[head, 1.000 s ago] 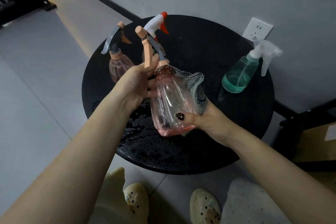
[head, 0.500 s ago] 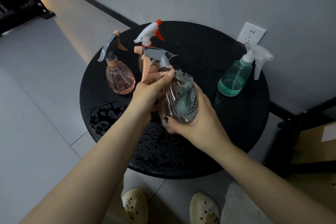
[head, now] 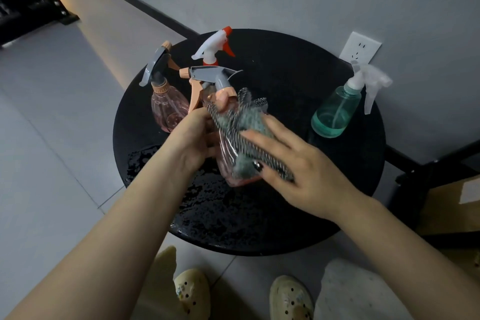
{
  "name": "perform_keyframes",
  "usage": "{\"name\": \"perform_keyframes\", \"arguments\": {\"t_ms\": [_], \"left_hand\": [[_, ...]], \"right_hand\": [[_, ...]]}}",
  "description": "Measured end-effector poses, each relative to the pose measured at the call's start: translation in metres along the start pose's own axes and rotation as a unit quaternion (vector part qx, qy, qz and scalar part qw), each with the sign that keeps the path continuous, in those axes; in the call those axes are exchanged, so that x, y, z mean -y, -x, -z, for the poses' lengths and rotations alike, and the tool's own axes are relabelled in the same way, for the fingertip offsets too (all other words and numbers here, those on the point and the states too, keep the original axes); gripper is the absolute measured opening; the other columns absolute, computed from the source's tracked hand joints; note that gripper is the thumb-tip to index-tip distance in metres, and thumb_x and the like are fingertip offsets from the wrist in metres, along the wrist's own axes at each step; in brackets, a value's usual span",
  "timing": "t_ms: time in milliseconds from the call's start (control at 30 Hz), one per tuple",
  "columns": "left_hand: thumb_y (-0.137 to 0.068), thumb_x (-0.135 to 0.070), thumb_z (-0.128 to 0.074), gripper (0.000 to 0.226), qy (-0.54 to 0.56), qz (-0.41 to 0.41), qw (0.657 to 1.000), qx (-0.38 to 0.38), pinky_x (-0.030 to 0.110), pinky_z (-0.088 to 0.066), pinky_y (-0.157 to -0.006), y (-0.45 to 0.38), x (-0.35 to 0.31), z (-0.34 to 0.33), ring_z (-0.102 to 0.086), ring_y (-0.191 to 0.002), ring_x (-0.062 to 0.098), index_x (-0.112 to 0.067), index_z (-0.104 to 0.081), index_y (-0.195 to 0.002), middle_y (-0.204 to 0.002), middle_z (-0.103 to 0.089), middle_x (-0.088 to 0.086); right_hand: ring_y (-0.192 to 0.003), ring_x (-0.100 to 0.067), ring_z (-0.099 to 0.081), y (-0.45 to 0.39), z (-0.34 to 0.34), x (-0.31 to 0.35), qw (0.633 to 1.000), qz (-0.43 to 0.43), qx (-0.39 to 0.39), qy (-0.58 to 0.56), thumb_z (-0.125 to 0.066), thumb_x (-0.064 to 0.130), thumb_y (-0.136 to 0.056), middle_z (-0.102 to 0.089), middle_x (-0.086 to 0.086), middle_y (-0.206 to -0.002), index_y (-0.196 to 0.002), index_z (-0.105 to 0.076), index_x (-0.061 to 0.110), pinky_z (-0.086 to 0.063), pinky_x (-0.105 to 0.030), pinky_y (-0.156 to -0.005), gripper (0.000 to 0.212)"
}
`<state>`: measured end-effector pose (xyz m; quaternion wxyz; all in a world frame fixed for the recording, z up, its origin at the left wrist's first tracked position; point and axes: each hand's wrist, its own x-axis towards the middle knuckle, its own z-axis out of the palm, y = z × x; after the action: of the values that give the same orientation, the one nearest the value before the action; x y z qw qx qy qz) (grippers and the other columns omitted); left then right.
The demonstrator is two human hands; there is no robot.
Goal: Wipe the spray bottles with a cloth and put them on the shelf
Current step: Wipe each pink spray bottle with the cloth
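Above the round black table point(head: 285, 73), my left hand point(head: 192, 138) grips a pink spray bottle point(head: 227, 163) just below its grey and peach trigger head. My right hand point(head: 298, 171) holds a grey cloth with a striped edge point(head: 244, 117) against the bottle's body, thumb underneath and fingers laid over the cloth. Three other spray bottles stand on the table: a second pink one point(head: 168, 109) at the left, one with a white and red head point(head: 215, 47) behind it, and a green one point(head: 335, 112) at the right.
The near half of the table has a wet patch point(head: 207, 205). A wall socket point(head: 359, 48) sits behind the green bottle. A black rack point(head: 26, 8) stands far left on the floor. A dark frame point(head: 415, 171) and a cardboard box point(head: 454, 205) are at the right.
My right hand has slid the cloth from behind the bottle round to its front and down the body. The bottle has turned so its trigger head now points left.
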<state>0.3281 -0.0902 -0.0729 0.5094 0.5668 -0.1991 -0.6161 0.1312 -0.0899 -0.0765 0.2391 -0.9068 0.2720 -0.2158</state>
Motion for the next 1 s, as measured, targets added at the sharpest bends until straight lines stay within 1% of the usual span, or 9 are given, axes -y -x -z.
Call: {"name": "perform_keyframes", "arguments": {"t_ms": [100, 167, 233, 333, 500, 667, 800, 900, 1000], "left_hand": [[-0.081, -0.030, -0.065, 0.035, 0.048, -0.011, 0.999, 0.002, 0.042, -0.054, -0.086, 0.001, -0.008, 0.005, -0.066, -0.096, 0.027, -0.011, -0.060, -0.109, -0.100, -0.070, 0.008], [-0.080, -0.032, -0.065, 0.037, 0.049, -0.013, 0.999, -0.002, 0.045, -0.050, -0.092, 0.000, -0.010, 0.007, -0.065, -0.103, 0.029, -0.012, -0.062, -0.111, -0.108, -0.070, 0.009], [-0.082, -0.035, -0.064, 0.037, 0.029, -0.009, 1.000, 0.001, 0.041, -0.051, -0.086, 0.000, -0.009, 0.006, -0.065, -0.099, 0.028, -0.013, -0.062, -0.112, -0.106, -0.070, 0.009], [-0.087, -0.027, -0.060, 0.016, 0.012, 0.000, 1.000, 0.016, 0.033, -0.052, -0.075, -0.001, -0.006, 0.005, -0.063, -0.079, 0.022, -0.013, -0.061, -0.095, -0.087, -0.068, 0.005], [-0.088, -0.019, -0.054, 0.007, -0.051, 0.011, 0.998, 0.028, 0.033, -0.051, -0.073, -0.002, 0.009, 0.001, -0.059, -0.077, 0.019, -0.016, -0.060, -0.087, -0.083, -0.063, 0.002], [-0.088, -0.020, -0.055, 0.006, -0.043, 0.021, 0.999, 0.021, 0.035, -0.050, -0.077, -0.005, 0.014, 0.003, -0.058, -0.078, 0.019, -0.017, -0.060, -0.089, -0.082, -0.063, 0.001], [-0.084, -0.017, -0.057, 0.003, -0.046, 0.011, 0.999, 0.025, 0.029, -0.048, -0.068, -0.004, 0.008, 0.005, -0.057, -0.071, 0.017, -0.015, -0.056, -0.083, -0.078, -0.061, 0.002], [-0.068, -0.031, -0.069, 0.031, -0.039, 0.016, 0.999, 0.027, 0.043, -0.044, -0.094, -0.006, 0.002, 0.011, -0.054, -0.094, 0.027, -0.015, -0.060, -0.093, -0.100, -0.061, 0.011], [-0.070, -0.033, -0.072, 0.034, -0.003, 0.006, 0.999, 0.047, 0.047, -0.040, -0.101, -0.007, -0.001, 0.013, -0.058, -0.094, 0.028, -0.013, -0.064, -0.096, -0.093, -0.065, 0.009]], "right_hand": [[-0.141, -0.019, -0.024, 0.008, 0.001, -0.005, 0.989, 0.116, 0.018, 0.085, -0.043, 0.033, -0.095, -0.032, -0.008, -0.149, -0.138, -0.036, 0.026, -0.044, -0.041, -0.101, 0.044], [-0.139, -0.023, -0.029, 0.010, 0.003, -0.007, 0.982, 0.158, 0.020, 0.101, -0.046, 0.030, -0.095, -0.038, -0.012, -0.145, -0.134, -0.042, 0.022, -0.051, -0.045, -0.093, 0.041], [-0.138, -0.023, -0.032, 0.009, 0.002, -0.007, 0.980, 0.167, 0.007, 0.109, -0.048, 0.028, -0.094, -0.041, -0.012, -0.143, -0.133, -0.045, 0.021, -0.052, -0.044, -0.090, 0.040], [-0.138, -0.019, -0.032, 0.004, -0.003, -0.006, 0.990, 0.105, -0.028, 0.084, -0.042, 0.033, -0.096, -0.040, -0.009, -0.145, -0.136, -0.043, 0.023, -0.047, -0.041, -0.099, 0.041], [-0.133, -0.001, -0.030, -0.013, -0.005, -0.005, 0.996, -0.073, -0.037, -0.047, -0.037, 0.052, -0.090, -0.035, 0.009, -0.146, -0.138, -0.037, 0.042, -0.036, -0.031, -0.104, 0.049], [-0.131, 0.008, -0.023, -0.019, -0.009, -0.004, 0.989, -0.105, -0.042, -0.097, -0.039, 0.053, -0.089, -0.033, 0.015, -0.144, -0.138, -0.039, 0.039, -0.024, -0.018, -0.106, 0.051], [-0.131, 0.002, -0.027, -0.010, -0.008, 0.001, 0.998, -0.029, -0.045, -0.037, -0.044, 0.045, -0.090, -0.031, 0.014, -0.141, -0.137, -0.043, 0.031, -0.032, -0.020, -0.104, 0.049], [-0.137, -0.018, -0.031, 0.002, -0.009, 0.000, 0.994, 0.098, -0.032, 0.037, -0.049, 0.029, -0.093, -0.041, -0.005, -0.142, -0.131, -0.053, 0.016, -0.033, -0.032, -0.110, 0.040], [-0.135, -0.026, -0.036, 0.009, -0.010, -0.001, 0.979, 0.183, -0.013, 0.086, -0.049, 0.018, -0.095, -0.049, -0.012, -0.137, -0.123, -0.061, 0.011, -0.039, -0.037, -0.107, 0.030]]}}
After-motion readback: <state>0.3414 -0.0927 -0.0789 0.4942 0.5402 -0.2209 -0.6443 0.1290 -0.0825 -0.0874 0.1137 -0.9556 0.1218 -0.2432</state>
